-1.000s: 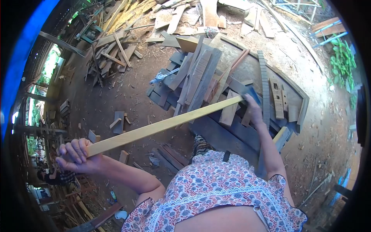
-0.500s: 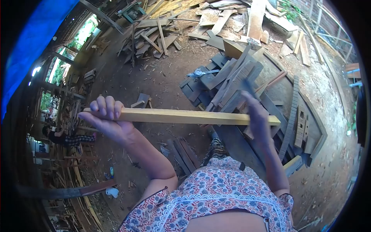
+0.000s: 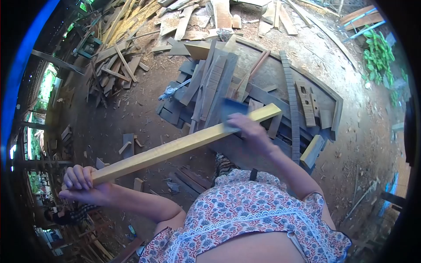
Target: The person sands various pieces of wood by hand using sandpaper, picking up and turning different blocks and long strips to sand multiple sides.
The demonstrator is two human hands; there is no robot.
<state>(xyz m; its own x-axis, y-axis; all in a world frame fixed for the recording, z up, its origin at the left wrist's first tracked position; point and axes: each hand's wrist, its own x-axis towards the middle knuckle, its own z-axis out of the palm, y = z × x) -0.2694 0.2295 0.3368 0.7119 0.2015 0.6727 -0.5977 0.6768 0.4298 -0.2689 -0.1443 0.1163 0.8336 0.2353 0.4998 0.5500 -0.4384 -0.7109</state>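
Observation:
My left hand [image 3: 82,184] is closed around the near-left end of a long, pale yellow wooden bar [image 3: 169,148]. The bar slants up to the right, over a stack of dark boards. Blurred by motion, my right hand [image 3: 251,128] lies on the bar toward its far end. A dark, flat sheet that looks like sandpaper [image 3: 234,108] is in its fingers, against the bar's surface. Part of the sheet is hidden behind the fingers.
Dark boards [image 3: 199,87] lie piled on a low wooden platform [image 3: 337,111], with a slotted piece [image 3: 305,103] at its right. A heap of scrap wood [image 3: 115,72] stands at the back left. A person [image 3: 66,215] is at the far left. Wood chips litter the ground.
The bar has gone from nearly level to slanting, its left end lower and right end higher. My right hand has shifted left along it with the dark sheet. The view has turned right.

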